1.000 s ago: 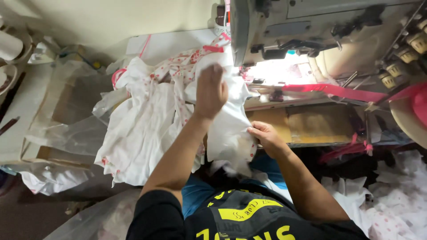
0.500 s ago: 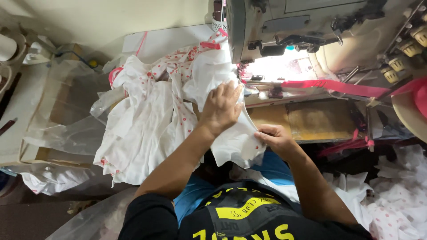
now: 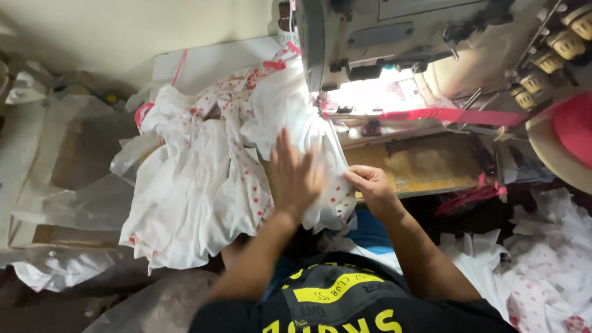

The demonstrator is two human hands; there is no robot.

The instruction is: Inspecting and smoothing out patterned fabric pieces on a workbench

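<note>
The white red-dotted fabric [image 3: 203,185] lies heaped on the table edge beside the sewing machine [image 3: 394,43]. The left hand [image 3: 295,176] presses flat on it, fingers spread; the right hand [image 3: 369,184] pinches its edge.

A built-in lamp under the grey industrial sewing machine [image 3: 394,37] burns out to white glare, lighting the white red-dotted fabric [image 3: 203,179]; corners fall dim, edges bend with wide-angle distortion, the flat left hand [image 3: 295,176] slightly motion-blurred.
</note>
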